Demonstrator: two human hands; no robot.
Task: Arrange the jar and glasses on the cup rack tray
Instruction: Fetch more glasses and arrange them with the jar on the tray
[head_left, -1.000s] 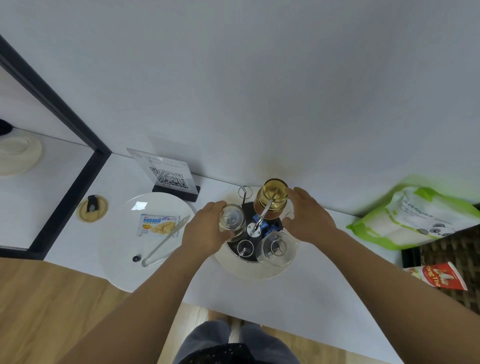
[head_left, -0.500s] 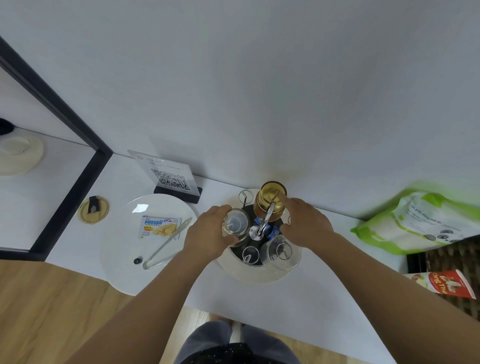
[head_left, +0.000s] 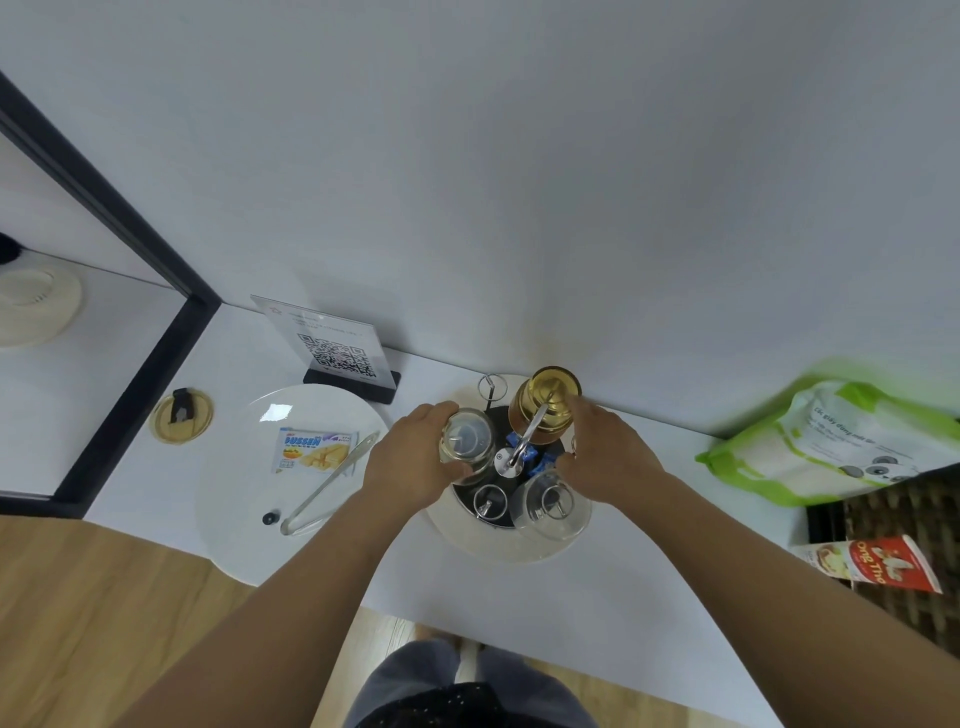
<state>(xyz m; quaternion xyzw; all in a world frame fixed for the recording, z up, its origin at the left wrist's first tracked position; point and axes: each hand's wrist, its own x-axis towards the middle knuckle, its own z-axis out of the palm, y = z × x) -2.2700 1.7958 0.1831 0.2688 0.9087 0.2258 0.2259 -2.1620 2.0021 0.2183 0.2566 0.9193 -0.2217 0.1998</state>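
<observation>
The round white cup rack tray (head_left: 470, 540) stands on the white table against the wall, with metal pegs and a central handle (head_left: 522, 441). An amber jar with a gold lid (head_left: 545, 410) stands at the tray's back right. My right hand (head_left: 608, 457) curls around the jar's right side, index finger on the lid. My left hand (head_left: 410, 462) grips a clear glass (head_left: 465, 441) upside down over the rack's left side. Another clear glass (head_left: 550, 506) sits inverted on a front right peg. A bare peg (head_left: 488, 504) shows at the front.
A white plate (head_left: 234, 467) on the left holds a snack packet (head_left: 311, 449) and metal tongs (head_left: 332, 483). A QR sign (head_left: 337, 353) stands behind it. A green-white bag (head_left: 841, 441) and a red carton (head_left: 883, 566) lie at the right. The table's front edge is close to me.
Both hands stay at the rack. My right hand has closed in slightly on the jar; the glass in my left hand has barely moved.
</observation>
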